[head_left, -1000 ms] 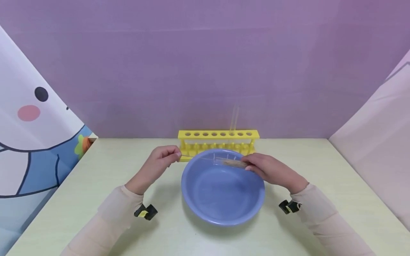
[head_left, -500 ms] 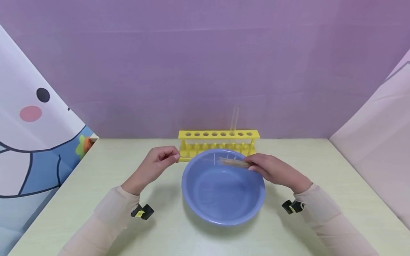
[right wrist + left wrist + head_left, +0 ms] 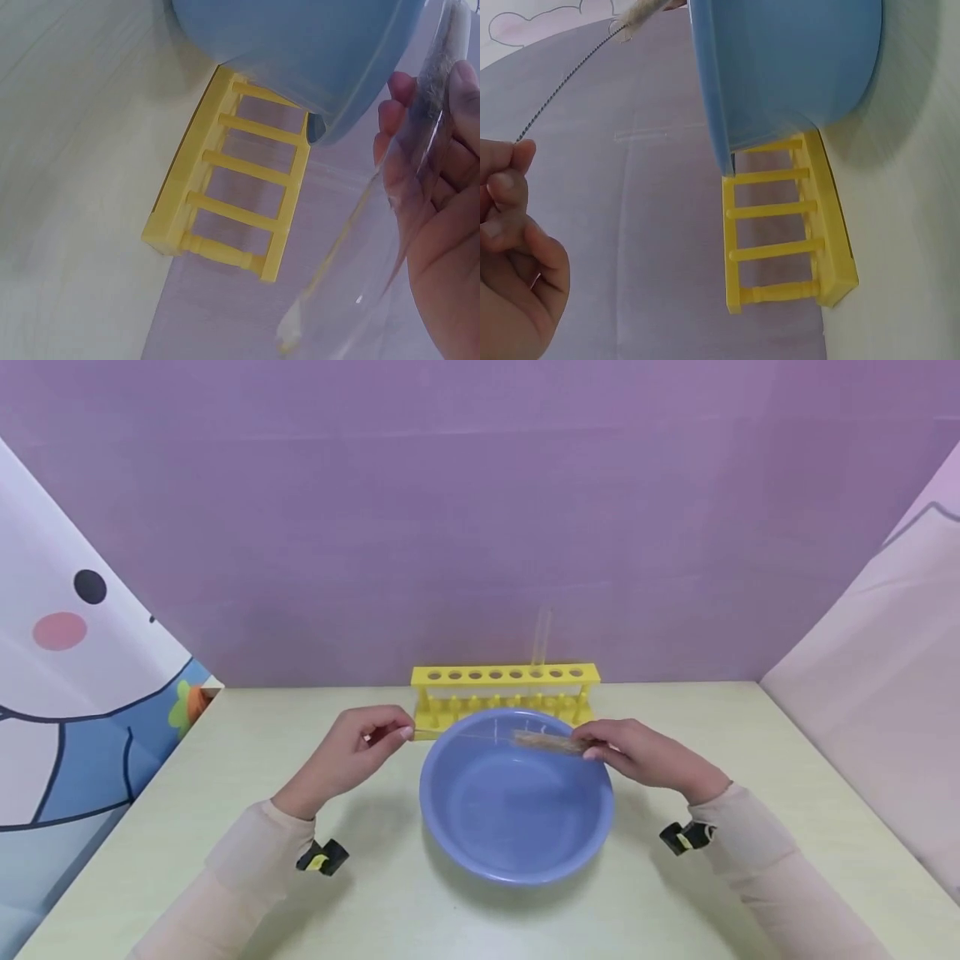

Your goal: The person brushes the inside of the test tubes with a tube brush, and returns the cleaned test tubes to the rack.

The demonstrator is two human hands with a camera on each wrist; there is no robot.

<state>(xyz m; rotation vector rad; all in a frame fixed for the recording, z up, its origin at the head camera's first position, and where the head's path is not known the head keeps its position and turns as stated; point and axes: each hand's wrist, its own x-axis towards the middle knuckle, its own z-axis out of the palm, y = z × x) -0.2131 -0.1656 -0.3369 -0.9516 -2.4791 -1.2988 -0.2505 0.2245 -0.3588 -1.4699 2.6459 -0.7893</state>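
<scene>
My left hand (image 3: 348,756) pinches the thin twisted wire handle (image 3: 566,81) of a test tube brush between thumb and fingertips. The brush's tan bristles (image 3: 543,742) lie toward my right hand (image 3: 652,756), over the far part of a blue basin (image 3: 517,827). In the right wrist view, my right fingers and thumb grip a clear test tube (image 3: 364,289), with brush bristles (image 3: 433,86) showing through its wall between the fingers. A pale tip (image 3: 291,330) ends the brush inside the lower part of the tube.
Just behind the basin stands a yellow test tube rack (image 3: 495,675), partly hidden by the basin's rim. One clear tube (image 3: 541,639) rises from it, right of the middle. Purple cloth (image 3: 480,527) hangs behind the pale table (image 3: 225,752).
My hands have drawn slightly apart, the left one moving left with the wire and the right one moving right. The whole head view has shifted a little.
</scene>
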